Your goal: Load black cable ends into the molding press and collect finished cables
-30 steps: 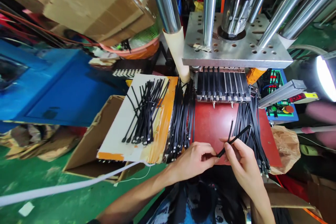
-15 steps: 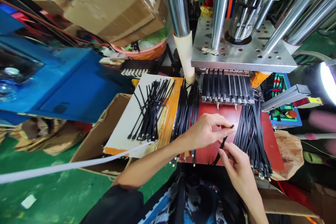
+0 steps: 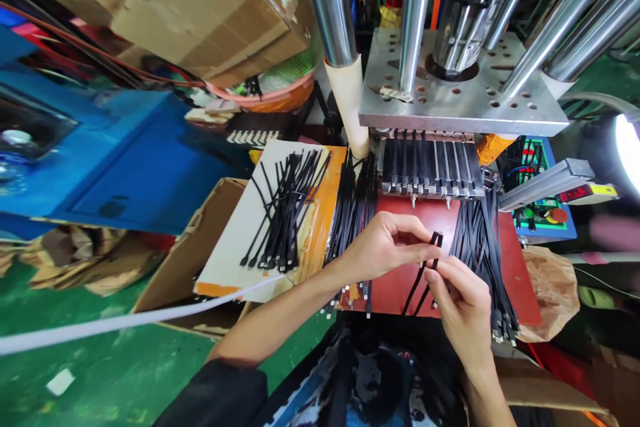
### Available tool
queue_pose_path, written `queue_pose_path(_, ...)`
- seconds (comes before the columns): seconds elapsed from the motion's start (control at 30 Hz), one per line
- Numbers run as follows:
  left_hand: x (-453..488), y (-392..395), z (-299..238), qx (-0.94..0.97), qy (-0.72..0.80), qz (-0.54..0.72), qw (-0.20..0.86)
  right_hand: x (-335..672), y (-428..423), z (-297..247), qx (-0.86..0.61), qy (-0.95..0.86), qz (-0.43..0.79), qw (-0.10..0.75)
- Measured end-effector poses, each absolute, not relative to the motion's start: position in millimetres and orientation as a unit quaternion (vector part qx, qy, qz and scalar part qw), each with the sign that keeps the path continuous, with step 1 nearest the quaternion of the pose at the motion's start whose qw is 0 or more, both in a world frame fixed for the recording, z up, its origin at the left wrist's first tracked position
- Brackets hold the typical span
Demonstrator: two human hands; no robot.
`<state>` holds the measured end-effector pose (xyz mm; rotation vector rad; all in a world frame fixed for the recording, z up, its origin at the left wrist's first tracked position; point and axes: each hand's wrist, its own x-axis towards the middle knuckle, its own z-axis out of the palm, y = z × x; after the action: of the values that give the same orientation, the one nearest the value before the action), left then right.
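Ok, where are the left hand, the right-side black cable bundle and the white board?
Left hand [image 3: 383, 248], head view: middle of the hand.
Right-side cable bundle [image 3: 475, 237], head view: middle of strands.
White board [image 3: 227, 259], head view: bare left part.

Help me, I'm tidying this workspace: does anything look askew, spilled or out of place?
Yes, slightly. A white scrap lies on the floor at lower left, as if dropped. On the board, black cables splay and cross at odd angles, which looks untidy. I see no spill.

Factory workshop, steel press [image 3: 450, 111], control panel [image 3: 540, 216], piled black cables [image 3: 286, 233]
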<state>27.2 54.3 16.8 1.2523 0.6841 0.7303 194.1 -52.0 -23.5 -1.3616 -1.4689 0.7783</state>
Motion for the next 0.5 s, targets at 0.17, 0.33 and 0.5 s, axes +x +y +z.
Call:
queue_pose_path(0.17, 32, 65, 22, 0.653, 0.339, 0.383, 0.559, 187, -43, -36, -0.578, -0.577, 0.378, 0.437)
queue_pose_path(0.33, 42, 116, 16, 0.706, 0.377, 0.419, 0.428, 185, -60, -52, -0.535, -0.594, 0.505, 0.327)
queue_pose_path(0.5, 68, 183, -3, 0.783, 0.392, 0.357, 0.324, 242, -7, -11, -0.532, -0.654, 0.455, 0.288)
